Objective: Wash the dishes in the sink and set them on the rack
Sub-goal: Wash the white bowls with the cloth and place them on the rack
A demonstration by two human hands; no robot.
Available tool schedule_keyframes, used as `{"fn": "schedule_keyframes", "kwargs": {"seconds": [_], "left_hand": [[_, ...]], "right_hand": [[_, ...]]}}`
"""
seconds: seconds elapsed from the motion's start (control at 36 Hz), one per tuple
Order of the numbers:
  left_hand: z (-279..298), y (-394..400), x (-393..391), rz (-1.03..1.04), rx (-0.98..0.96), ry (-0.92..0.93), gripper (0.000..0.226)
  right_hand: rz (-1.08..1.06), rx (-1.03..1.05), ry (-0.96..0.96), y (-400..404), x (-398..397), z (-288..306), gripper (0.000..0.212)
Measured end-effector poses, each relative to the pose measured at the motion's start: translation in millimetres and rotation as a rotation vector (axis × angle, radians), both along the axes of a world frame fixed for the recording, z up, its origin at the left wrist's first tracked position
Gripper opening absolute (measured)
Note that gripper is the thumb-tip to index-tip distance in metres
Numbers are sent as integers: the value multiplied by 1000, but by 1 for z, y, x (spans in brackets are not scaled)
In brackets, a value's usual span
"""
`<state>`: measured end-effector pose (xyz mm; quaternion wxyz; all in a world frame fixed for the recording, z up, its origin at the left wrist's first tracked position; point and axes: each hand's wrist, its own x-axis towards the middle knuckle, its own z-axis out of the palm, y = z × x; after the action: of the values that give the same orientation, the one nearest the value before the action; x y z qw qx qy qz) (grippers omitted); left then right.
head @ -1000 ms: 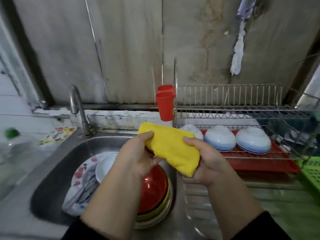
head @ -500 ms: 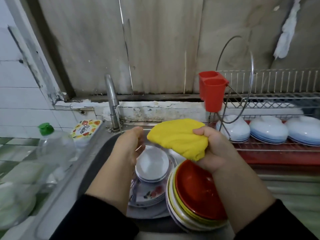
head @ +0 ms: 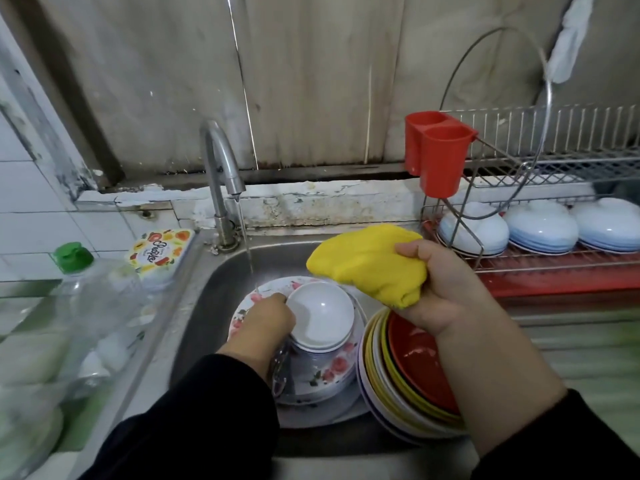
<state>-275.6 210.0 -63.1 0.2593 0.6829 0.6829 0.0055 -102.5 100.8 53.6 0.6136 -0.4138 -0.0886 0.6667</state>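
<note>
A person stood at a steel sink [head: 221, 271], seen from above, both arms in dark sleeves. The right hand [head: 446, 289] was held over the right side of the sink, its fingers curled tight around one bunched yellow cloth [head: 370, 263], thumb pressed on top. The left hand [head: 266, 315] reached down into the sink, its fingers bent over the left rim of a small white bowl [head: 320, 311]; whether they gripped it or only touched it could not be told. That bowl sat in a short stack on one flowered plate [head: 322, 372] in the middle of the sink. At the sink's right edge leaned a tilted stack of plates with one red bowl [head: 420, 362] on top; the count of plates beneath was unclear. One tap [head: 220, 168] at the sink's back edge ran a thin stream of water onto the flowered plate just beyond the left hand. On the counter to the right stood a wire rack [head: 554, 161] over a red tray [head: 561, 278], holding three upturned white bowls [head: 542, 228] in a row. One red double cup [head: 438, 157] hung on the rack's left end.
</note>
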Motion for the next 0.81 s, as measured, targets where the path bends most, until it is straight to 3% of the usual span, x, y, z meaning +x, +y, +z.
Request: {"fn": "schedule_keyframes", "kwargs": {"seconds": [0.31, 0.39, 0.47, 0.56, 0.72, 0.81], "left_hand": [[20, -2, -9, 16, -19, -75, 42], [31, -5, -13, 79, -17, -290, 30], [46, -15, -14, 128, -139, -551, 20], [57, -22, -14, 183, -263, -726, 17], [69, -32, -8, 302, -305, -895, 11], [73, -34, -5, 358, -259, -982, 20]], "right_hand": [[-53, 27, -2, 2, -10, 4, 25], [-50, 36, 11, 4, -10, 5, 21], [-51, 37, 0, 5, -12, 6, 33], [-24, 32, -19, 5, -15, 9, 21], [17, 64, -73, 3, -20, 12, 21], [39, 123, -131, 4, -18, 9, 22]]}}
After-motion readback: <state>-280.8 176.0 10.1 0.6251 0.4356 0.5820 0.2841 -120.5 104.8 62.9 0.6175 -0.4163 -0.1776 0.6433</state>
